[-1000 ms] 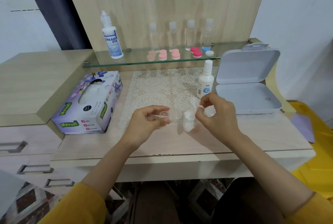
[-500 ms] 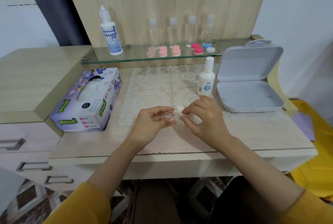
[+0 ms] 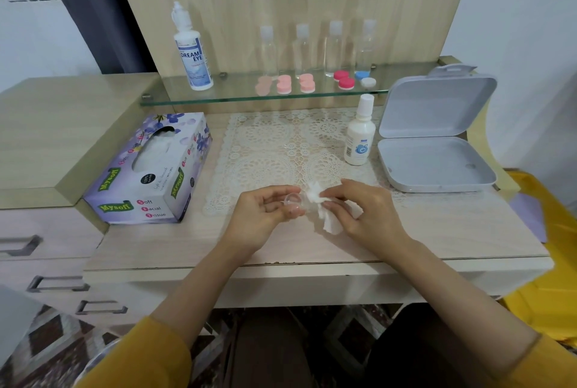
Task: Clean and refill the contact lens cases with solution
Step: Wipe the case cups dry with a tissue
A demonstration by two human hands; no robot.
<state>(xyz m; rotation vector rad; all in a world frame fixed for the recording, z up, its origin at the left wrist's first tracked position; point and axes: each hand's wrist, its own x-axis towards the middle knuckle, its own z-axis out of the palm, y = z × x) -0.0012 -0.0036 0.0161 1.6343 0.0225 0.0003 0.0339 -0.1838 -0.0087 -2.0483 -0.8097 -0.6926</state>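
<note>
- Well, the left hand (image 3: 259,215) has its fingers curled in, pinching a small clear lens case (image 3: 295,204) between thumb and fingertips, just above the front part of the desk (image 3: 437,231).
- The right hand (image 3: 365,212) is bent at the fingers too, gripping a crumpled white tissue (image 3: 327,222). The tissue's upper end presses against the right side of the case and its lower end hangs loose beneath the fingers.
- Both hands sit close together over the near edge of a lace mat (image 3: 281,150). Whether anything is inside the case, I cannot tell.
- A small white solution bottle (image 3: 359,134) stands upright, capped, at the mat's right edge, just beside an open grey box (image 3: 434,165) whose lid is propped up.
- A purple flowered tissue box (image 3: 150,169) lies left of the mat.
- On the glass shelf (image 3: 234,97) behind stand a tall DREAM EYE bottle (image 3: 192,53) and a row of four clear bottles (image 3: 301,50), with pink, red, blue and white round cases (image 3: 284,85) lined up in front of them.
</note>
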